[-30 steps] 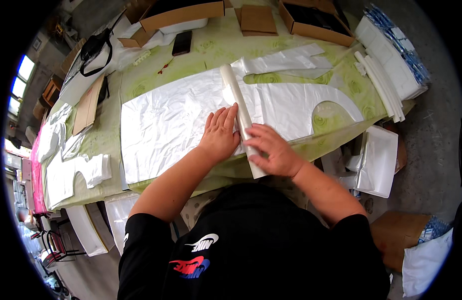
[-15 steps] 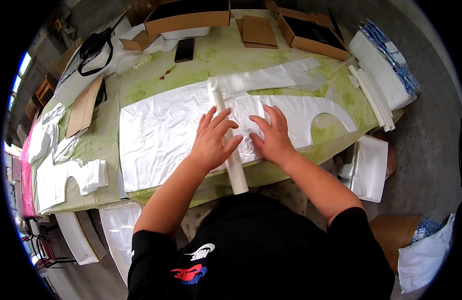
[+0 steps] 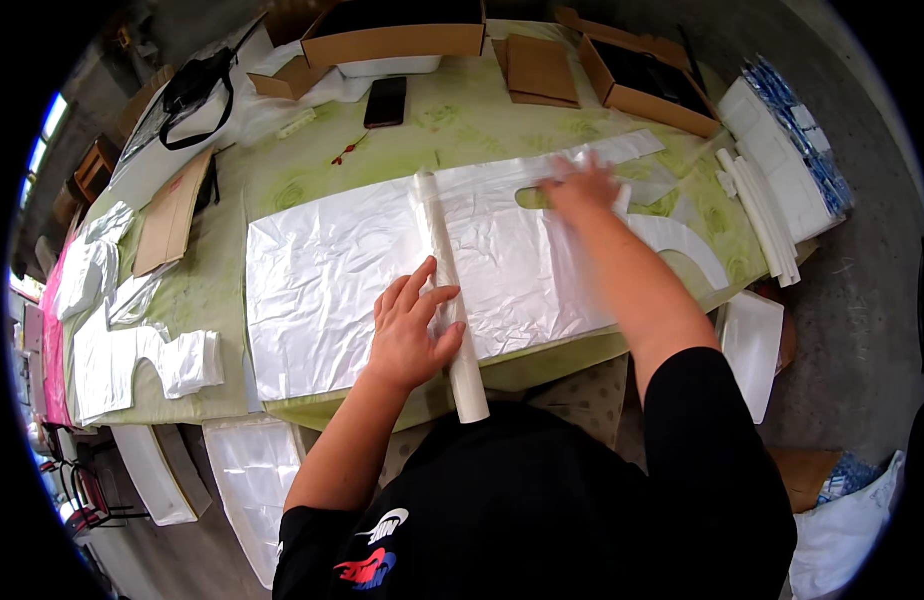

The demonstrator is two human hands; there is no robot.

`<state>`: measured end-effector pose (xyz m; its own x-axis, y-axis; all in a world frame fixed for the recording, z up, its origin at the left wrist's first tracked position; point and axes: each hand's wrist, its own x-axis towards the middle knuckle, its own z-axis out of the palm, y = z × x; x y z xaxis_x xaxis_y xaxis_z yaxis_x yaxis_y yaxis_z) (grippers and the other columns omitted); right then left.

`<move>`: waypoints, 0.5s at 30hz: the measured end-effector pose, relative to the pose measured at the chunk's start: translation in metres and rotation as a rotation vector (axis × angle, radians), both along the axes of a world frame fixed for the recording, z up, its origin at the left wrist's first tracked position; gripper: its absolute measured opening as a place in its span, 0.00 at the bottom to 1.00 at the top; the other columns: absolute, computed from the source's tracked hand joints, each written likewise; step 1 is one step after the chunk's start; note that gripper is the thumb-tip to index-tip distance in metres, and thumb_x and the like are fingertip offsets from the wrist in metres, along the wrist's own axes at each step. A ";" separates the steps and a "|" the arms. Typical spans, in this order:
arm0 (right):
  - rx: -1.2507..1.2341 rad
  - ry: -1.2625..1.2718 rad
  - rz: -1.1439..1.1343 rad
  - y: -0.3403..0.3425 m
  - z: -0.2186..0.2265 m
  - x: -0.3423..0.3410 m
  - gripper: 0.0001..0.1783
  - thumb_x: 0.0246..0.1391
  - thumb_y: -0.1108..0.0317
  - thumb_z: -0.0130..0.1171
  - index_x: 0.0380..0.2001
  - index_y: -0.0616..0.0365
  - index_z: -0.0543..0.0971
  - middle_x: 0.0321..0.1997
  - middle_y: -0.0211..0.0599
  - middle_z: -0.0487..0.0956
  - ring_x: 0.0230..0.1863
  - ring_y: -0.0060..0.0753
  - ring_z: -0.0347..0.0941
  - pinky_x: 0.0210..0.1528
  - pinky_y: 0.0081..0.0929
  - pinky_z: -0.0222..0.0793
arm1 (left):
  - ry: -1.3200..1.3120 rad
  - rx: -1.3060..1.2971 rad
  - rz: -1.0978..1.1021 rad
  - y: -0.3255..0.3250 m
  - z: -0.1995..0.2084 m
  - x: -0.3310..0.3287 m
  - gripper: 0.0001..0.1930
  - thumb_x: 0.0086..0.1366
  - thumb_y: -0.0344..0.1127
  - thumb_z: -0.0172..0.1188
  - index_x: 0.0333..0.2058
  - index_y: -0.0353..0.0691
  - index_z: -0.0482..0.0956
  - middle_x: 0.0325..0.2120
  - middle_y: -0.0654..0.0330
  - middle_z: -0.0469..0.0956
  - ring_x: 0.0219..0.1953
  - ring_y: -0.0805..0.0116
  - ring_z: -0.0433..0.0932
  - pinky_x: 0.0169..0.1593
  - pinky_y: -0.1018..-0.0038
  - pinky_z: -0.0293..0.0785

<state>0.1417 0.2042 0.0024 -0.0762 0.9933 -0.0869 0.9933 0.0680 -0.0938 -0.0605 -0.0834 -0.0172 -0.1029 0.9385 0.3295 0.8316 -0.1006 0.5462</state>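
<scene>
A thin white plastic sheet (image 3: 327,290) lies spread and wrinkled, with curved cutouts toward its right end, much like a disposable apron. Across its middle rests a long white tube (image 3: 468,385), its near end jutting past the table edge toward me. My left hand (image 3: 412,335) lies beside and partly over the tube, fingers apart and fingertips touching it. Farther off, my right hand (image 3: 587,190) is over the sheet's far edge by a cutout, close to a translucent strip of film (image 3: 632,146). Motion smears its fingers, so whether it pinches the film is unclear.
Folded white plastic pieces (image 3: 107,365) lie at the left by a cardboard sheet (image 3: 170,215). Along the back are a phone (image 3: 385,102) and open cardboard boxes (image 3: 647,85). White tubes (image 3: 767,225) and a white bin (image 3: 782,150) of blue packets stand right.
My right hand has moved away from the tube, far and to the right over the sheet's edge. The left hand has slid slightly nearer along the tube, which has shifted a little toward me.
</scene>
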 end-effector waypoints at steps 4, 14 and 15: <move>-0.039 -0.017 -0.512 0.047 0.022 0.110 0.44 0.60 0.39 0.57 0.77 0.28 0.57 0.85 0.41 0.40 0.82 0.59 0.38 0.76 0.71 0.41 | -0.040 0.004 0.004 -0.001 0.003 0.000 0.23 0.54 0.42 0.69 0.51 0.51 0.83 0.69 0.53 0.67 0.66 0.46 0.67 0.69 0.53 0.58; 0.295 0.137 0.502 -0.065 -0.027 0.061 0.44 0.54 0.43 0.67 0.73 0.32 0.66 0.81 0.52 0.50 0.81 0.63 0.41 0.77 0.65 0.39 | -0.030 0.073 -0.015 -0.002 0.001 -0.002 0.24 0.52 0.40 0.69 0.50 0.48 0.83 0.69 0.51 0.68 0.63 0.48 0.71 0.67 0.55 0.61; 0.186 0.127 0.406 -0.072 -0.021 0.044 0.44 0.54 0.42 0.66 0.73 0.32 0.66 0.81 0.51 0.51 0.81 0.62 0.41 0.78 0.65 0.38 | -0.040 0.069 -0.023 -0.001 0.001 -0.002 0.23 0.52 0.40 0.69 0.50 0.48 0.83 0.69 0.51 0.68 0.63 0.48 0.71 0.68 0.55 0.61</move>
<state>0.1857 0.1319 -0.0189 -0.4607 0.8787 0.1254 0.8642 0.4763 -0.1625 -0.0623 -0.0848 -0.0161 -0.0963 0.9158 0.3899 0.8063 -0.1579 0.5701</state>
